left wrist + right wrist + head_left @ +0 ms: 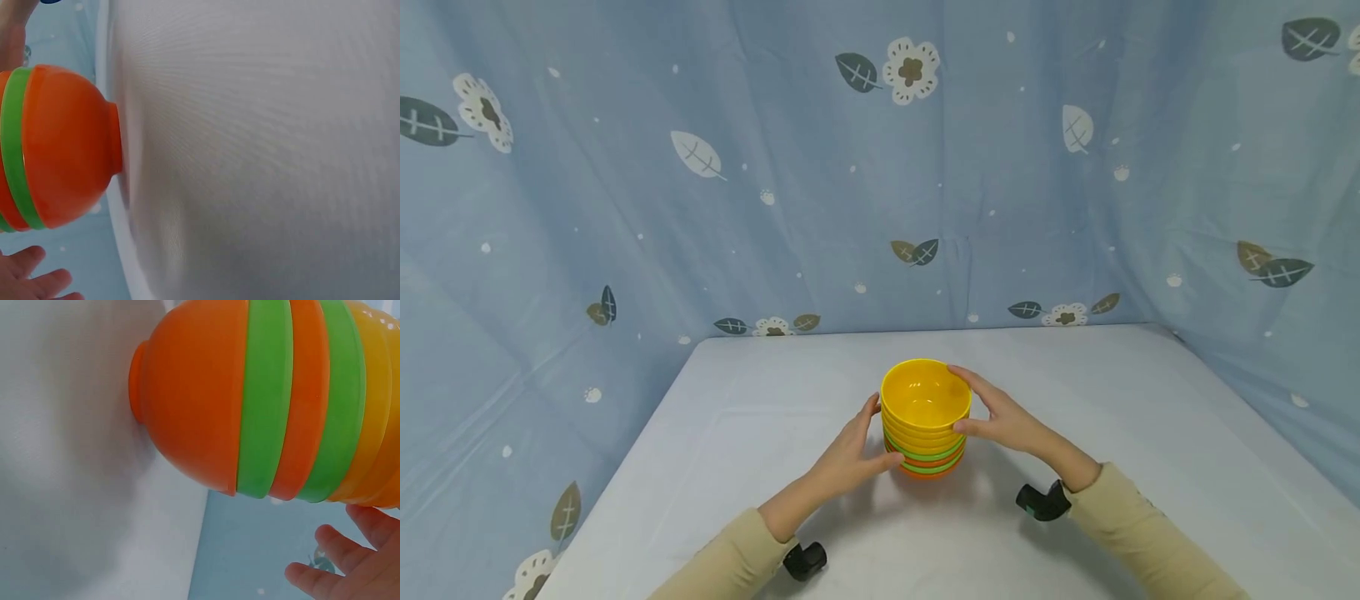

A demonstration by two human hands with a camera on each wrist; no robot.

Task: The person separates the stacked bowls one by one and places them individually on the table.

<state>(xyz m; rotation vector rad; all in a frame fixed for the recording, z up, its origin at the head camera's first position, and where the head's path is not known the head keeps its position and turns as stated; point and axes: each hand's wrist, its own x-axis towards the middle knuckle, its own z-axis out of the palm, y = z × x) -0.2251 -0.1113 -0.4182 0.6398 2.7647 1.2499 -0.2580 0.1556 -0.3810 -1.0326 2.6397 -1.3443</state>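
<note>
In the head view, a stack of round bowls stands upright on the table, with a yellow bowl (925, 396) on top. Under several yellow bowls come green and orange ones, and an orange bowl (194, 394) forms the bottom. My left hand (844, 457) is at the stack's left side, its thumb in front of the lower bowls; whether it touches is unclear. Its spread fingers (47, 284) appear apart from the lower bowls. My right hand (1007, 418) is at the right of the top bowl, fingers extended, with thumb and forefinger by the rim.
A white cloth covers the table (775, 375). Behind it and at the sides hangs a blue curtain (820, 167) with leaf and flower prints. Black wrist devices (1042, 502) sit under both sleeves.
</note>
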